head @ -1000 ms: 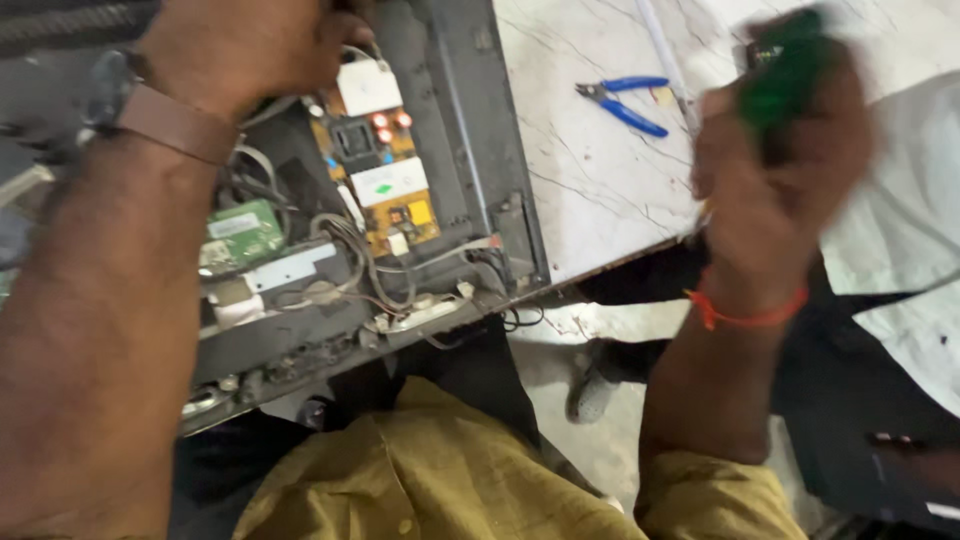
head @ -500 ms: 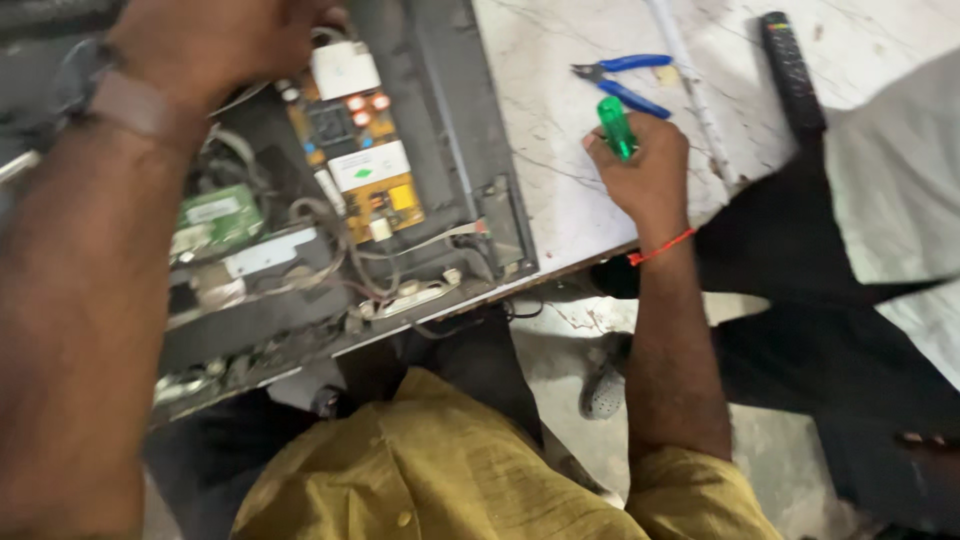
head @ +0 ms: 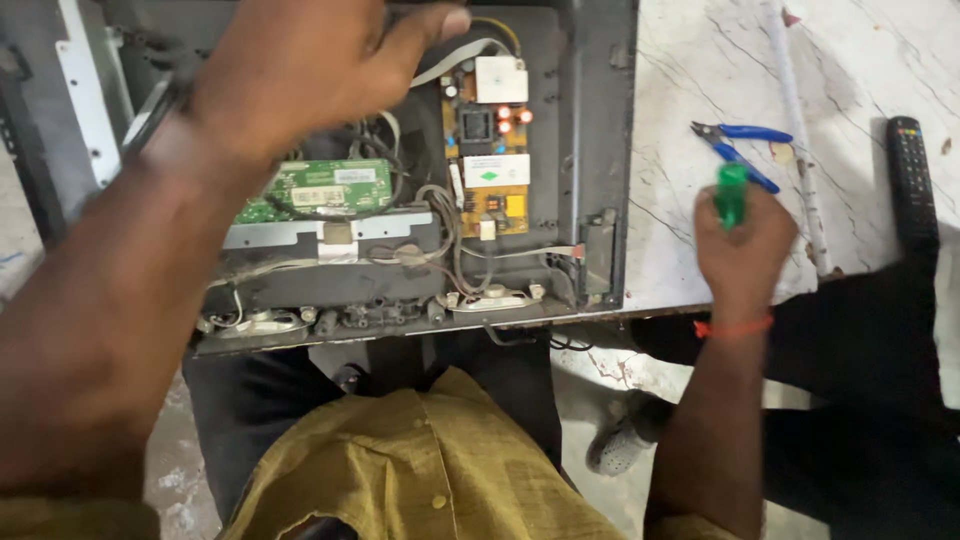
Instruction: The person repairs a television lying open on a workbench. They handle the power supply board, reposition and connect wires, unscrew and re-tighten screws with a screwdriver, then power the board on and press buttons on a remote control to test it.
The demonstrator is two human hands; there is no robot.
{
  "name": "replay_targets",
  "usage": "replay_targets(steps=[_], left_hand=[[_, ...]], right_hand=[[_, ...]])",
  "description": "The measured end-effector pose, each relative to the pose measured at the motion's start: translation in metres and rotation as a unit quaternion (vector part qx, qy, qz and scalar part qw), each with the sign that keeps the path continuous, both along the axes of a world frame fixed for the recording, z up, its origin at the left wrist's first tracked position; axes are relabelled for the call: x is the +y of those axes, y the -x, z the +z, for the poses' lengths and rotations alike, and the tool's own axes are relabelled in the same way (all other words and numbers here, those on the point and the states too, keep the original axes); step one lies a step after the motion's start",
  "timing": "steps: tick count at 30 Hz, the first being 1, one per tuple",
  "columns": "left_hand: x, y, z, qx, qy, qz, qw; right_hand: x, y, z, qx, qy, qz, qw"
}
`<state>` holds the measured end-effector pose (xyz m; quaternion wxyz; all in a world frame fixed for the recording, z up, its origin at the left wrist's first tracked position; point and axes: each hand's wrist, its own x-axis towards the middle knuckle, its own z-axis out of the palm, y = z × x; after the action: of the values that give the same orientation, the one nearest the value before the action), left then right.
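My right hand (head: 742,245) is closed around a green-handled screwdriver (head: 731,195), held over the marble table (head: 700,60) beside the blue pliers (head: 738,147). My left hand (head: 300,70), fingers curled, rests on the opened television chassis (head: 590,150). I should keep the chassis steady and approach the yellow power board (head: 487,150) slowly, avoiding the wires.

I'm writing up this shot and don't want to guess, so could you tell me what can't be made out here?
All in the head view:
- The tool's working end: only a green handle shows above the right hand.
- Whatever lies under the left hand inside the open television: covered by the hand, which is blurred.
- Parts on the green circuit board: too small.
- The remote control: its near end is hidden by dark clothing.
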<state>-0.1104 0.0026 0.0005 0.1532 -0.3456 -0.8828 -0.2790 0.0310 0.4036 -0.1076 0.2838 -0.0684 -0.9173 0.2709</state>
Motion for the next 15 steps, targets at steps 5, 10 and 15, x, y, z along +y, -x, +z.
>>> replay_targets(steps=[5,10,15], left_hand=[[-0.014,-0.097,-0.008,-0.071,-0.228,-0.154,0.959],[-0.009,-0.177,-0.051,-0.365,-0.35,-0.173,0.845],[-0.017,-0.191,-0.089,-0.575,-0.468,-0.236,0.629]], right_hand=[[-0.072,-0.068,0.054,0.041,0.186,-0.012,0.982],[-0.158,-0.092,0.062,0.073,0.153,0.318,0.933],[-0.212,-0.09,0.048,0.069,0.062,0.339,0.936]])
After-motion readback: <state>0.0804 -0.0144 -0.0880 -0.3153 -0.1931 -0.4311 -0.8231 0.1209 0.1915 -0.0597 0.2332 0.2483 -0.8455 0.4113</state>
